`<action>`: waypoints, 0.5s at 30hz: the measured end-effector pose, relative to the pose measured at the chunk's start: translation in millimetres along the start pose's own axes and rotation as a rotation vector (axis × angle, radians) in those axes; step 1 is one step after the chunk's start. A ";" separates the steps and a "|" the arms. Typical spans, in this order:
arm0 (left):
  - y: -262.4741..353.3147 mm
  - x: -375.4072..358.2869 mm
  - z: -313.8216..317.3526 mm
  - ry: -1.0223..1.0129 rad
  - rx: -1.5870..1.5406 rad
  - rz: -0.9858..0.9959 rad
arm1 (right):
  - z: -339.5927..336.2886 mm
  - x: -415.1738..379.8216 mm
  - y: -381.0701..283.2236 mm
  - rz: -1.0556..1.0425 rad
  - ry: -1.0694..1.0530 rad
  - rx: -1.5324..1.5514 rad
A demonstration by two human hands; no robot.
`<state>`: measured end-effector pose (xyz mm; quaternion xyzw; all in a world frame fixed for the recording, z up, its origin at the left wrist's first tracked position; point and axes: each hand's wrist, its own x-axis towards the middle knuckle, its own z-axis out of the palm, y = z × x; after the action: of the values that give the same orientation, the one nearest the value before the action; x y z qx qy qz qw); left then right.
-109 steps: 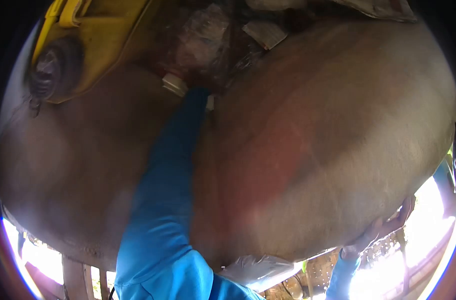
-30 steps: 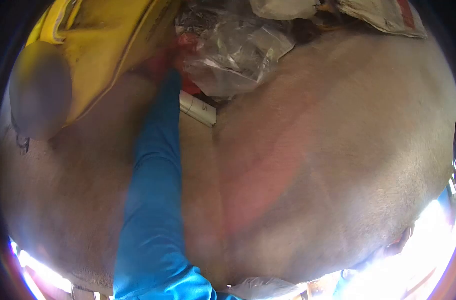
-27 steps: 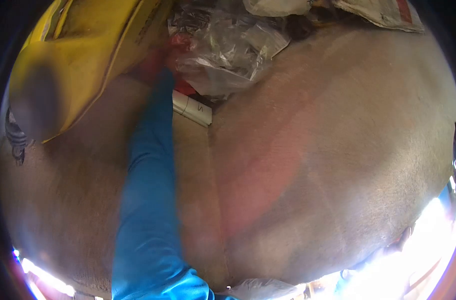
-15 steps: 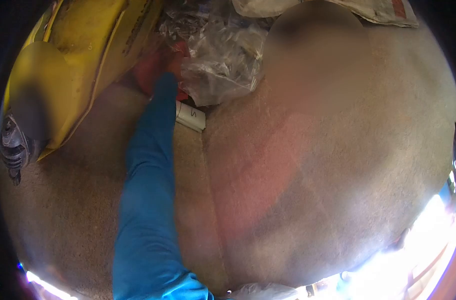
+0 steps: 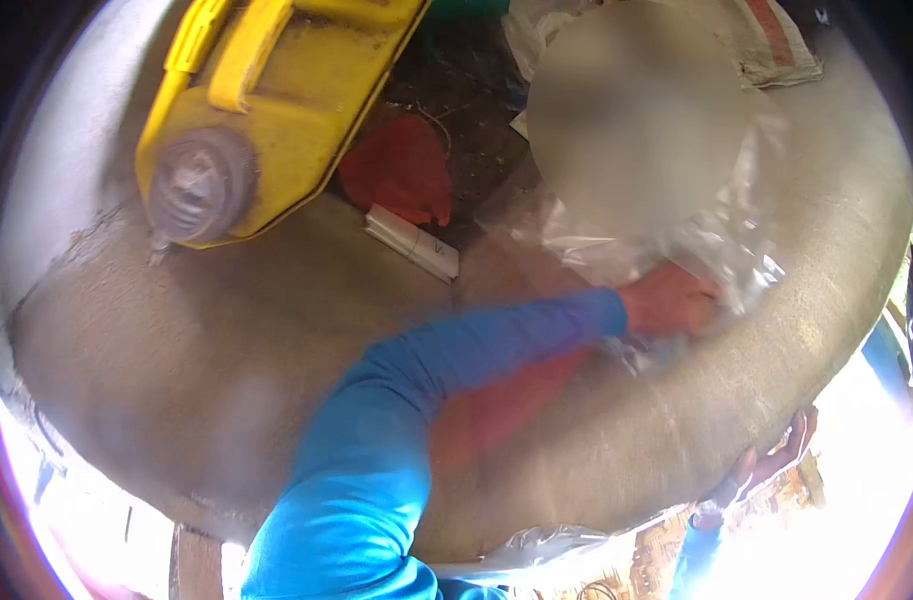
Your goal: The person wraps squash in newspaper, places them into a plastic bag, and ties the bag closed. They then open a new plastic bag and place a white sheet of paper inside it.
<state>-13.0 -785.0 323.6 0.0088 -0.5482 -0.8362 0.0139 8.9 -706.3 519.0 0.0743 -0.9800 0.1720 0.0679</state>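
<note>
My left hand [image 5: 669,299], at the end of a blue sleeve, reaches to the right. Its fingers are curled closed on a crumpled clear plastic bag [image 5: 751,255]. Part of the bag is hidden by a round blurred patch. At the lower right, my right hand [image 5: 771,462] rests against the edge of the brown concrete-like surface [image 5: 616,440]. Its thumb and fingers are apart, and I see nothing held in them.
A yellow jerrycan [image 5: 306,90] with a plastic-wrapped cap [image 5: 201,185] lies at the upper left. Beside it are a red cloth-like piece [image 5: 401,170] and a white bar [image 5: 413,243] with a dark mark. A pale sack [image 5: 791,55] lies at the back right.
My left hand has swung from near the red piece to the right, and the clear plastic has moved right with it. My right hand has come into view at the edge. The view has shifted.
</note>
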 end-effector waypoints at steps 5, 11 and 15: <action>90.7 14.9 9.2 -0.265 -0.122 0.185 | -18.1 -6.3 28.2 -0.054 -0.023 -0.025; 72.9 12.7 35.0 -0.235 0.361 0.311 | -35.6 -3.0 12.4 -0.127 -0.181 -0.215; 67.2 -2.8 13.3 -0.189 0.183 -0.021 | -45.8 -2.6 12.1 -0.155 -0.177 -0.191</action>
<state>-9.7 -799.5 390.5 -0.0630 -0.6208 -0.7799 -0.0476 14.3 -678.8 557.3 0.1578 -0.9853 0.0652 0.0010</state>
